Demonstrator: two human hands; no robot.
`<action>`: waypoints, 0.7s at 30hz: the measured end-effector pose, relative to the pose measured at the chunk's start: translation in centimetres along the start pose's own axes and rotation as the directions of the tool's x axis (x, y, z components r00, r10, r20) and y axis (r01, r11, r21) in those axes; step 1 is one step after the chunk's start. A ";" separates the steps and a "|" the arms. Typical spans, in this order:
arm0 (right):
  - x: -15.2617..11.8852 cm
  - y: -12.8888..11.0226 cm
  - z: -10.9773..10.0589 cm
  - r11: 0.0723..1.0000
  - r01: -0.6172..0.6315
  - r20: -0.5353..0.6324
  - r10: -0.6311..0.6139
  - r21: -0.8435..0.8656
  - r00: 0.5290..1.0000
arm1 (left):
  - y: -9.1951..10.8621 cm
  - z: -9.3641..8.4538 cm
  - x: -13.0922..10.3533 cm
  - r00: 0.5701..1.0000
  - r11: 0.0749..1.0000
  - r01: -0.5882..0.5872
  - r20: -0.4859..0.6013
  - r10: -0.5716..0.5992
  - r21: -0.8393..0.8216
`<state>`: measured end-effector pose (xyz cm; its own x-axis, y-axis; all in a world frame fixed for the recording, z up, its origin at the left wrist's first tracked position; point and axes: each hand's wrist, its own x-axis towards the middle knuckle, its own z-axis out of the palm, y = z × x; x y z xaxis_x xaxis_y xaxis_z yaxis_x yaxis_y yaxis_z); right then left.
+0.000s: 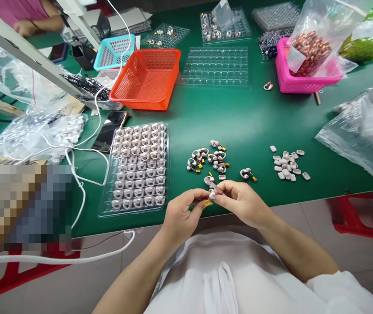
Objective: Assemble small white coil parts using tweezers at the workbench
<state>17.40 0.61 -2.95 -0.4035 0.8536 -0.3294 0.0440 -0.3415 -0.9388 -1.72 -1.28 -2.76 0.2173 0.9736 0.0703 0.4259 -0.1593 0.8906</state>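
Observation:
Near the table's front edge, a small pale curved piece (211, 194) with a yellow tab is pinched between the fingertips of my left hand (183, 213) and my right hand (243, 203). My right fingers also hold a thin, flat, greyish tool (215, 187) across the piece. Just beyond my hands lies a cluster of similar pieces (219, 159) with yellow tabs, and a single one (247, 174) sits to their right. Farther right is a group of small pale caps (286, 165). Left of my hands stands a clear tray (167, 174) with rows of pale rounded parts.
An orange basket (144, 83), a blue basket (103, 56), and an empty clear tray (217, 65) stand behind. At back right is a pink basket (284, 76) with a bag of coppery parts. A phone (109, 131) and white cables lie left. Another person's hand (25, 27) shows top left.

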 end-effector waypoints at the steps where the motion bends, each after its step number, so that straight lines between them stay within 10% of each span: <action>1: 0.0 0.0 0.0 1.000 -0.002 -0.002 0.002 0.007 1.000 | 0.0 0.0 0.0 1.000 1.000 0.001 0.002 -0.001 0.005; 21: 0.4 0.1 -0.3 0.999 0.003 0.003 -0.002 -0.039 1.000 | 0.4 0.1 0.5 1.000 1.000 0.003 0.024 -0.004 0.017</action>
<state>17.56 1.01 -3.18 -0.4065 0.8532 -0.3268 0.0785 -0.3238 -0.9429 -1.33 -0.84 -2.41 0.2366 0.9700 0.0564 0.4412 -0.1590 0.8832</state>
